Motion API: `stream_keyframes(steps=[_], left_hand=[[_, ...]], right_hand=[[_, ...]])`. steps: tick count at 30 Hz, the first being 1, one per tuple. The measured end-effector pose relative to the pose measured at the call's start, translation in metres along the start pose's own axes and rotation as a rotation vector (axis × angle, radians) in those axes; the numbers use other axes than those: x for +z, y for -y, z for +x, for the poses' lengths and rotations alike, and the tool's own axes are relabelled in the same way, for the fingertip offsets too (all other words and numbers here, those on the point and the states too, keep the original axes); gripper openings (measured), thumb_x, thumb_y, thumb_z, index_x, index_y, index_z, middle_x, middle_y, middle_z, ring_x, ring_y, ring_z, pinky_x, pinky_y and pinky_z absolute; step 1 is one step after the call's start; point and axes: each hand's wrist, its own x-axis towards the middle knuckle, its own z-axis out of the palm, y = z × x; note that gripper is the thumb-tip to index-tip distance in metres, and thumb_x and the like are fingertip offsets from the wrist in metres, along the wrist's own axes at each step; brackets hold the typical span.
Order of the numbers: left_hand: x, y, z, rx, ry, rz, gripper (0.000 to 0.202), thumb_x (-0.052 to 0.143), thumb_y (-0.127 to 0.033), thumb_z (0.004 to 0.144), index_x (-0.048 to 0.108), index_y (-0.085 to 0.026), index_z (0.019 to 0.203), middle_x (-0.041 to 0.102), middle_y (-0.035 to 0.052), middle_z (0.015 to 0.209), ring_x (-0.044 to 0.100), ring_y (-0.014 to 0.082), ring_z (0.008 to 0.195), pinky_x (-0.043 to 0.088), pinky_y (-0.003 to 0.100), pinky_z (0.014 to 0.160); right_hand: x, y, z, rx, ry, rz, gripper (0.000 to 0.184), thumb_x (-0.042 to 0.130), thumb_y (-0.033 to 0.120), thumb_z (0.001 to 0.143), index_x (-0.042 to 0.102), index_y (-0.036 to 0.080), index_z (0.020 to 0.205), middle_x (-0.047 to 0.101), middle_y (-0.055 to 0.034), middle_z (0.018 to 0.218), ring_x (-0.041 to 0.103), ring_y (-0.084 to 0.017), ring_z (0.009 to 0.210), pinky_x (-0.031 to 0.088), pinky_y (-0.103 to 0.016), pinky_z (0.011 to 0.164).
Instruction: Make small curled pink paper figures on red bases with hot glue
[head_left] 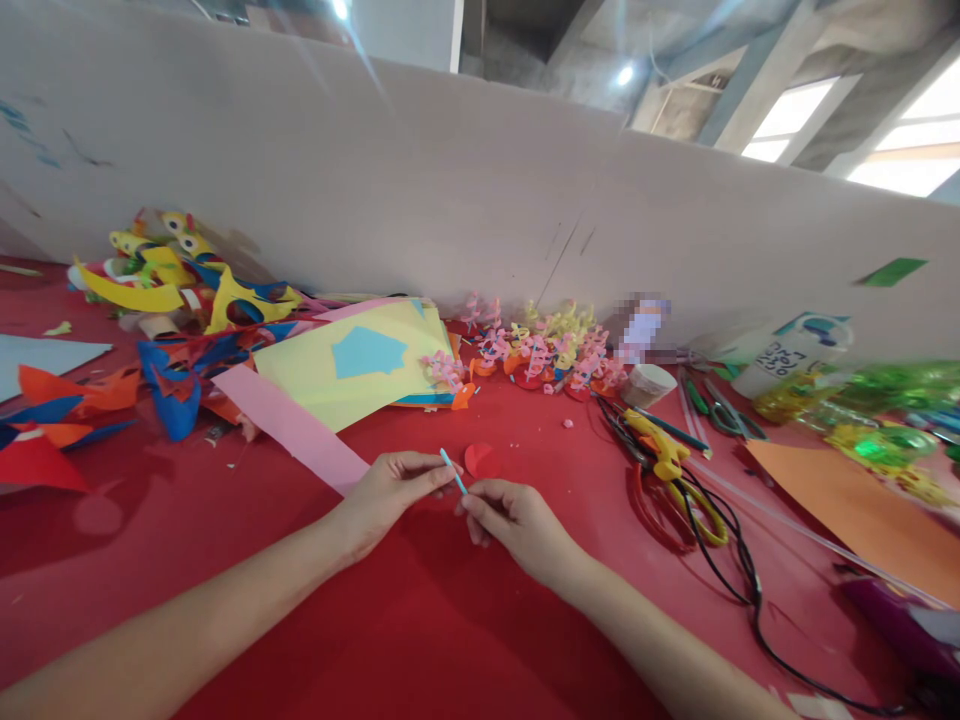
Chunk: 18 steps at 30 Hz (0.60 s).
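A thin light-blue strip [453, 471], most likely of paper, slants between my hands above the red table. My left hand [401, 490] pinches its upper part between thumb and fingertips. At the lower end, my right hand [514, 520] closes its thumb and forefinger on the same strip. Just behind my fingertips lies a small red paper disc [481, 460], apart from both hands. A long pink paper strip [296, 425] rests on the table to the left of my left hand.
Yellow paper sheets [352, 395] and small pink and yellow curled-paper pieces [536, 350] lie at the back. On the right are a yellow glue gun [656, 445] with a black cord, scissors [724, 408] and orange paper [862, 510]. Paper birds [165, 260] stand at the left by a white partition [450, 190].
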Motion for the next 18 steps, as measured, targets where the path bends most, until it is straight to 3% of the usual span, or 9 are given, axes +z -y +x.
stream_keyframes(steps=[4, 7, 14, 18], left_hand=[[0.001, 0.002, -0.001, 0.0, -0.051, 0.058, 0.013, 0.07, -0.032, 0.07, 0.074, -0.02, 0.073, 0.07, 0.0014, 0.07, 0.058, 0.0134, 0.069, 0.045, 0.024, 0.069], [0.004, 0.002, -0.002, 0.005, -0.087, 0.052, 0.012, 0.071, -0.031, 0.07, 0.074, -0.019, 0.072, 0.07, 0.001, 0.07, 0.058, 0.0127, 0.07, 0.046, 0.022, 0.069], [0.005, -0.009, -0.001, -0.122, 0.009, -0.3, 0.017, 0.077, -0.026, 0.062, 0.074, -0.017, 0.076, 0.071, 0.0022, 0.072, 0.061, 0.0112, 0.07, 0.049, 0.021, 0.071], [0.002, -0.011, 0.0, -0.103, -0.032, -0.31, 0.017, 0.077, -0.026, 0.061, 0.074, -0.017, 0.076, 0.07, 0.0011, 0.07, 0.061, 0.0107, 0.069, 0.049, 0.022, 0.071]], right_hand=[[0.003, -0.001, -0.003, -0.144, -0.149, -0.504, 0.027, 0.04, 0.028, 0.09, 0.058, 0.017, 0.073, 0.059, -0.0033, 0.063, 0.053, -0.014, 0.057, 0.04, -0.025, 0.06], [0.004, 0.001, -0.005, -0.196, -0.185, -0.648, 0.027, 0.038, 0.025, 0.09, 0.058, 0.016, 0.075, 0.06, -0.0065, 0.067, 0.054, -0.016, 0.059, 0.04, -0.027, 0.061], [0.002, 0.006, -0.001, -0.02, -0.02, 0.11, 0.035, 0.04, 0.046, 0.089, 0.055, 0.017, 0.077, 0.052, 0.0023, 0.056, 0.049, -0.01, 0.051, 0.041, -0.022, 0.053], [0.002, 0.003, -0.001, 0.004, -0.017, 0.123, 0.033, 0.045, 0.046, 0.086, 0.058, 0.017, 0.077, 0.051, 0.0027, 0.055, 0.048, -0.01, 0.051, 0.04, -0.021, 0.053]])
